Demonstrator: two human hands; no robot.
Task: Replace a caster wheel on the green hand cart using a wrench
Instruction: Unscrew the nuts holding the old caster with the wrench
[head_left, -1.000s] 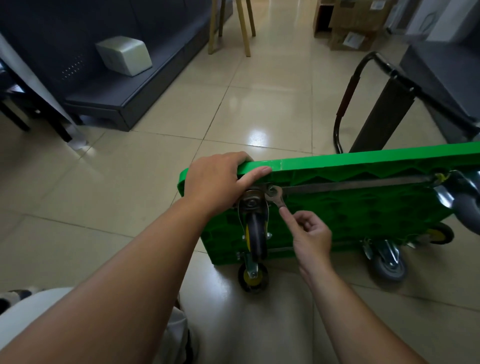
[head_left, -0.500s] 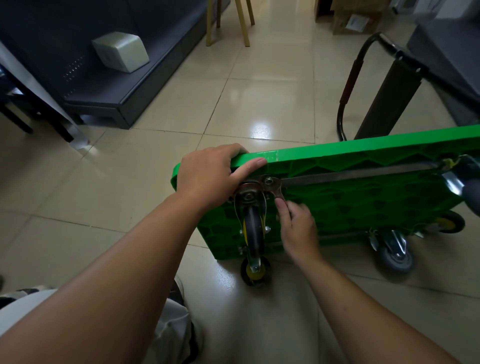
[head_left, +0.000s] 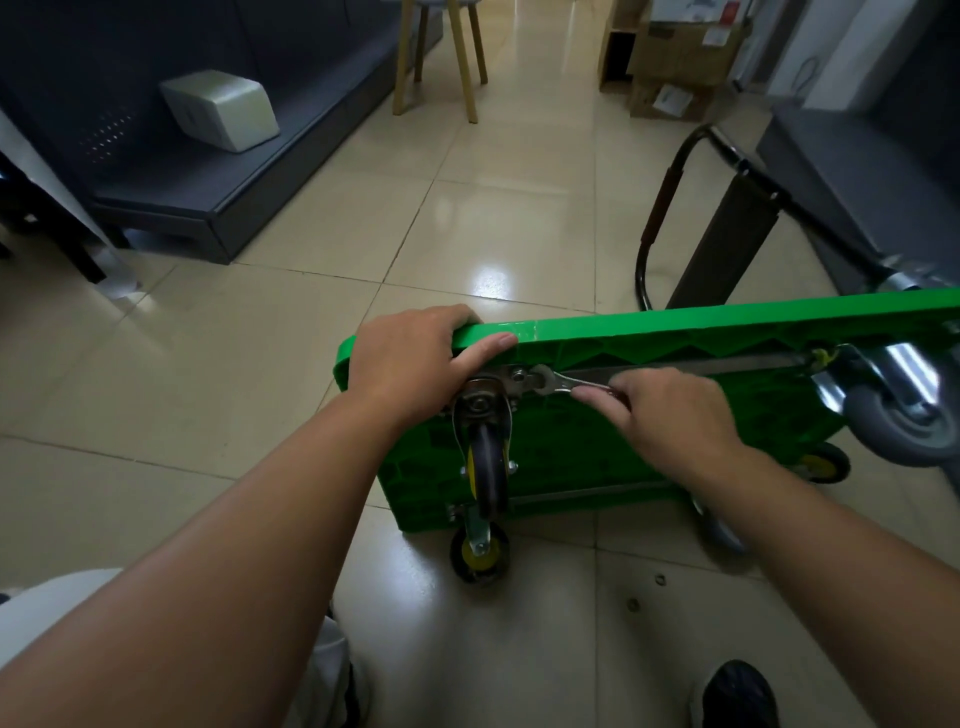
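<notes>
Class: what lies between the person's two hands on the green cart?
The wrench, its head at the caster plate by the left hand; the right hand holds its handle. Shown in head view.

No text can be read. Well beyond the fingers (head_left: 592, 397) of the right hand (head_left: 670, 415), up and to their right, the boxes (head_left: 675, 57) carry white and red labels (head_left: 671, 98), but the print on them is too small and blurred to make out
</notes>
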